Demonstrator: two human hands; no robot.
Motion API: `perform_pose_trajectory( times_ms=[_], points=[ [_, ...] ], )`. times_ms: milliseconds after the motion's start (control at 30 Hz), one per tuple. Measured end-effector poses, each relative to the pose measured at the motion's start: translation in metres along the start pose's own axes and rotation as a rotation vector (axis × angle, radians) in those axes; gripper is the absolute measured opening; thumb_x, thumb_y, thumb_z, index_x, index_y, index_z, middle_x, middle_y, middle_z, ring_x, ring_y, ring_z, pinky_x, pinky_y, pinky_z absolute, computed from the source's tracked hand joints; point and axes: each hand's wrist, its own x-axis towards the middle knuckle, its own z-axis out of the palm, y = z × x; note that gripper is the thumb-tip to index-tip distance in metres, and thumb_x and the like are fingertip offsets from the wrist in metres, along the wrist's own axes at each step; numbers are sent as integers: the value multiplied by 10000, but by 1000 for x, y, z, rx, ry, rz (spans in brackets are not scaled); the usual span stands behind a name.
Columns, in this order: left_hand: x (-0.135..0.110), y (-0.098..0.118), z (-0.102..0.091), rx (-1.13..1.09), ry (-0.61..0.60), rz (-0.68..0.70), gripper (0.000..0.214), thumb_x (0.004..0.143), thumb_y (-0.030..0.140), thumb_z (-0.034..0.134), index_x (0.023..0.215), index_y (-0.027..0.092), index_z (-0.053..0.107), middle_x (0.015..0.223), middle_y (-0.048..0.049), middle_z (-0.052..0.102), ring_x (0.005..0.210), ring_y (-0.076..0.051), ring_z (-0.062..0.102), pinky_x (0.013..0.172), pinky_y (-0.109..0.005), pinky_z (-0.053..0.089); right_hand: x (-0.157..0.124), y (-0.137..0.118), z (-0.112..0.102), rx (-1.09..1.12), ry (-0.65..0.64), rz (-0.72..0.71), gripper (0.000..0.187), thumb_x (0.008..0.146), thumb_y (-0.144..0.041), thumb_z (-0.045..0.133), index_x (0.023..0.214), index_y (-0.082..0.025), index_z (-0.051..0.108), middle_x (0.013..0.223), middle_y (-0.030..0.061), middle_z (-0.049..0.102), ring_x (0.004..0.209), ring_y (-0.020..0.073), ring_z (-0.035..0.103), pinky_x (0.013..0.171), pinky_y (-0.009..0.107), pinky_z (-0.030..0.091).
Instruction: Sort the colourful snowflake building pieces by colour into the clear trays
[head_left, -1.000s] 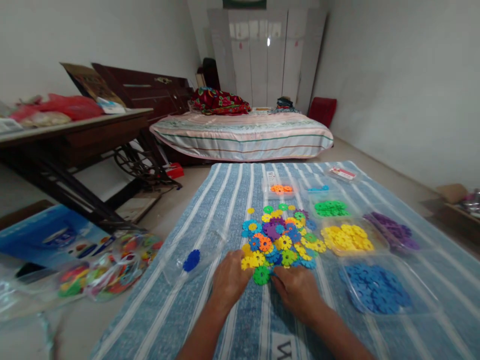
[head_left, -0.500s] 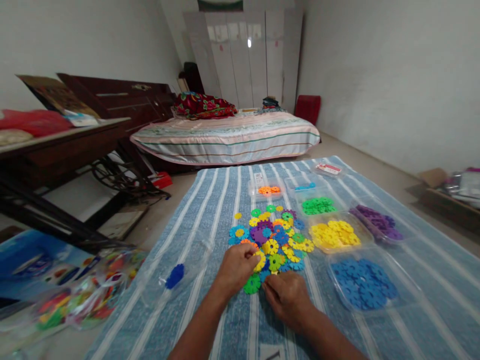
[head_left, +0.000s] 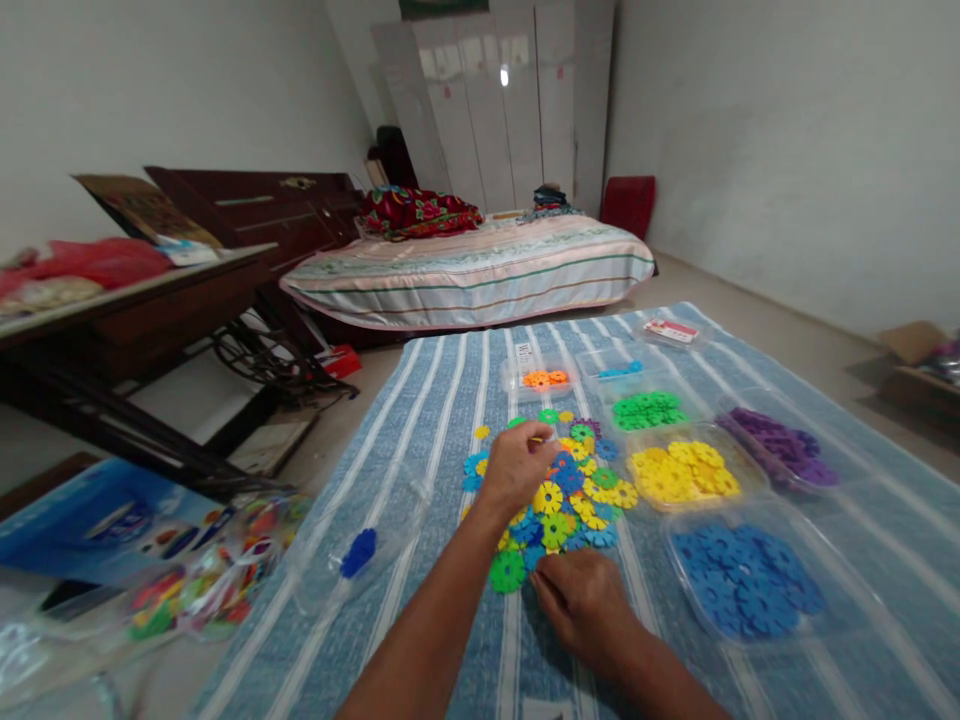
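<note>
A mixed pile of flower-shaped plastic discs [head_left: 555, 530] in green, yellow, blue, purple and orange lies on the striped cloth. Over the back part of the pile, my left hand [head_left: 517, 465] has thumb and fingers pinched, and a yellow sliver shows at the fingertips, apparently a disc's edge. My right hand [head_left: 589, 600] rests closed at the pile's front edge, beside a green disc [head_left: 508, 571]; whatever it holds is hidden. To the right, clear plastic boxes hold yellow discs [head_left: 682, 472], green discs [head_left: 649, 410], blue discs [head_left: 746, 580] and purple discs [head_left: 780, 447].
Behind the pile are boxes with orange discs [head_left: 545, 379] and a few light blue discs [head_left: 621, 369]. A clear container with dark blue discs [head_left: 358, 552] stands left. A lidded box [head_left: 671, 331] sits at the far right corner. Beyond the cloth is a bed [head_left: 480, 270].
My left hand has moved forward and slightly right, from the pile's front left to its back part. My right hand stays closed at the front edge. The camera view has shifted slightly.
</note>
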Motion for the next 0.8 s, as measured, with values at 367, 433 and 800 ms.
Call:
perform_pose_trajectory(
  times_ms=[367, 433, 800],
  points=[
    [-23, -83, -30, 461, 190, -77, 315, 823, 236, 507, 1074, 104, 641, 1262, -153, 595, 1210, -267, 515, 1080, -389, 356, 1, 3, 0, -34, 148, 7, 210, 922, -221, 429, 796, -190, 594, 590, 7, 583, 531, 130, 517, 552, 268, 312],
    [-22, -90, -26, 483, 187, -87, 356, 824, 263, 516, 1118, 95, 625, 1302, -162, 562, 1249, -268, 482, 1097, -383, 338, 1, 6, -1, -56, 195, 31, 198, 926, -225, 431, 845, -183, 607, 607, 15, 591, 546, 136, 524, 560, 267, 334],
    [-22, -118, -11, 423, 187, -38, 372, 839, 333, 500, 1143, 145, 605, 1288, -126, 579, 1240, -240, 495, 1079, -400, 360, 6, 18, -6, -112, 307, 48, 104, 905, -179, 474, 895, -187, 577, 683, 34, 600, 625, 154, 541, 578, 284, 391]
  ],
)
